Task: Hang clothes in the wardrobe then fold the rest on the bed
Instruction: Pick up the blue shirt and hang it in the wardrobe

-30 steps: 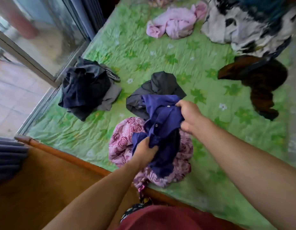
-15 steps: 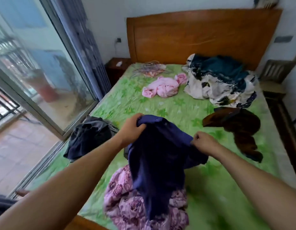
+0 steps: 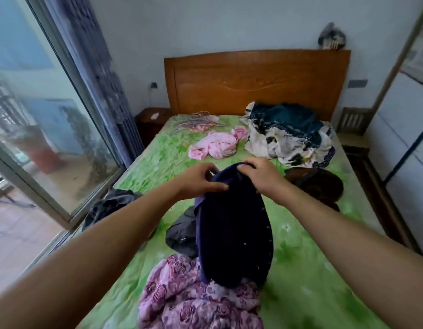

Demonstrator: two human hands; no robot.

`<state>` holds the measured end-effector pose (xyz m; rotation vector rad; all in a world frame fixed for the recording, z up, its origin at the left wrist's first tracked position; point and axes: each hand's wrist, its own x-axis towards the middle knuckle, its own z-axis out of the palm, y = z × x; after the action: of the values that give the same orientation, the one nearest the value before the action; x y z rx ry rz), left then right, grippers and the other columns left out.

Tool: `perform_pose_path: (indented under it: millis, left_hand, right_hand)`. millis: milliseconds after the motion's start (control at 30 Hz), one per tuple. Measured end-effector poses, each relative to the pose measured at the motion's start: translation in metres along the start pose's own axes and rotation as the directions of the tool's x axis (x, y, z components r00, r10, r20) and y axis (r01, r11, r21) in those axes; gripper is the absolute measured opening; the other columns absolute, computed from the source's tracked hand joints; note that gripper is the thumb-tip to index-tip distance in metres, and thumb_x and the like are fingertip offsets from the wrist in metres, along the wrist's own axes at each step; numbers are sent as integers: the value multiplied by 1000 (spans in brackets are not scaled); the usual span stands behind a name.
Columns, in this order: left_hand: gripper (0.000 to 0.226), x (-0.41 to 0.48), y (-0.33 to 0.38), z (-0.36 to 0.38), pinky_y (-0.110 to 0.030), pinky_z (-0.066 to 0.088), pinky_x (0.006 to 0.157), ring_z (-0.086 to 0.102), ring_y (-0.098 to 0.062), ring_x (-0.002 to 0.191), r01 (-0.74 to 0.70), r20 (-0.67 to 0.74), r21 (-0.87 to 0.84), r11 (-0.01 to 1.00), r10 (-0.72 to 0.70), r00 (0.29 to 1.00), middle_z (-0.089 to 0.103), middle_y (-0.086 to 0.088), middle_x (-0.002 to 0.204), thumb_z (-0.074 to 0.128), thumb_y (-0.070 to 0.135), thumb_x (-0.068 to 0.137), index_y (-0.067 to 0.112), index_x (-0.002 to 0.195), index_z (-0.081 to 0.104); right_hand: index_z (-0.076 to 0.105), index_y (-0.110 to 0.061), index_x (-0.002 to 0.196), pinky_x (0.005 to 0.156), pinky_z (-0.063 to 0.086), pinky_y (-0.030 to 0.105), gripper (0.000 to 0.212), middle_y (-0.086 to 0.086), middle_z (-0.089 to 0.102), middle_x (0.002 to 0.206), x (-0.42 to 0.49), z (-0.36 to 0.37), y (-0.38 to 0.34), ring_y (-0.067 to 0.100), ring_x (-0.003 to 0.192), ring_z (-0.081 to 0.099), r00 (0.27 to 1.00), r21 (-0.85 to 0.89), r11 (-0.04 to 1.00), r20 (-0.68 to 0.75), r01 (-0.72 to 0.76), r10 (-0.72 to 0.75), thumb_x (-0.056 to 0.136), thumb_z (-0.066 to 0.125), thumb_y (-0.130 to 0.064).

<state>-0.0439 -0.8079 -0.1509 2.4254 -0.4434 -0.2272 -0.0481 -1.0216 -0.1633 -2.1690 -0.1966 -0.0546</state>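
Note:
A dark blue buttoned shirt [image 3: 232, 233] hangs in the air over the green bed [image 3: 307, 269]. My left hand [image 3: 198, 180] and my right hand [image 3: 259, 174] grip its top edge close together, fingers curled round the cloth. Under it lie a pink rose-print garment [image 3: 194, 298] and a dark grey garment [image 3: 182, 231]. Wire hangers [image 3: 196, 122] lie near the headboard. A pink garment [image 3: 215, 146], a white and teal pile [image 3: 291, 136], a brown garment [image 3: 317, 184] and a black pile [image 3: 111, 205] are spread over the bed.
A wooden headboard [image 3: 258, 84] stands at the far end. A glass sliding door [image 3: 39, 129] and a blue curtain [image 3: 103, 86] run along the left. White wardrobe doors [image 3: 405, 148] are on the right. A nightstand [image 3: 151, 119] sits at the far left corner.
The shirt has been lifted off the pile and raised. My hands have come close together at its top edge. The view has tilted up toward the headboard.

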Motion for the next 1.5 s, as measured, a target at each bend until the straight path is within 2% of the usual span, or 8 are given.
perform_pose_path:
  millis: [167,300,400,600,900,1133,1300,1500]
  left_hand:
    - [21,-16,-28,8,-36,53,78,66,-20,84,-46,221,7,999,43,974,72,-6,93,78,15,80,14,96,65]
    - [7,-15,-40,6,-32,41,70,59,-28,86,-105,34,153,983,101,994,60,-6,79,62,22,74,19,78,57]
    - [15,-5,-34,4,-38,45,78,61,-36,98,-59,-155,290,955,108,982,63,-22,96,58,10,87,6,100,64]
    - [28,-7,26,0,-37,52,66,58,-27,77,-48,83,-547,836,111,990,61,-18,88,45,-11,93,11,107,56]
    - [38,-13,123,-8,-29,28,59,36,-17,67,-5,251,-822,570,370,895,46,-6,80,41,-9,97,23,90,60]
    - [26,-23,183,-14,-33,44,67,55,-24,78,-68,321,-821,567,556,767,63,-12,94,44,-3,99,17,101,61]
    - [31,-32,223,-11,-31,57,77,68,-23,88,-55,392,-814,579,616,683,70,-11,104,42,7,96,15,104,71]
    - [37,-31,264,-4,-32,53,92,66,-24,98,-59,509,-680,731,529,679,70,-13,110,44,33,93,13,104,73]
  right_hand:
    - [54,-18,61,50,32,26,33,-3,51,55,-11,-30,-29,13,52,49,988,112,982,-7,-153,155,92,62,-18]
    - [64,-15,75,61,36,30,17,10,59,73,-35,-49,-42,22,69,56,966,189,949,7,-254,257,90,65,-22]
    - [65,-18,82,69,46,36,9,12,62,82,-61,-51,-47,26,77,61,937,237,907,77,-349,340,91,68,-21]
    - [74,-14,95,73,57,34,27,8,77,93,-115,-52,-49,19,83,72,853,176,866,347,-469,391,100,52,-29]
    - [60,-35,110,67,51,36,25,5,64,94,-146,-72,-39,18,76,61,893,171,943,-310,-285,326,99,58,-12]
    - [51,-29,128,61,46,11,55,12,58,124,-159,-107,-66,9,87,60,940,294,949,-276,-117,201,93,47,12]
    - [62,-20,123,84,54,23,42,4,70,116,-184,-135,-72,12,106,66,969,314,948,-209,-59,130,94,54,10]
    - [57,-15,83,64,43,25,18,1,62,79,-229,-186,-49,14,73,58,935,-89,981,-329,-172,134,83,66,0]
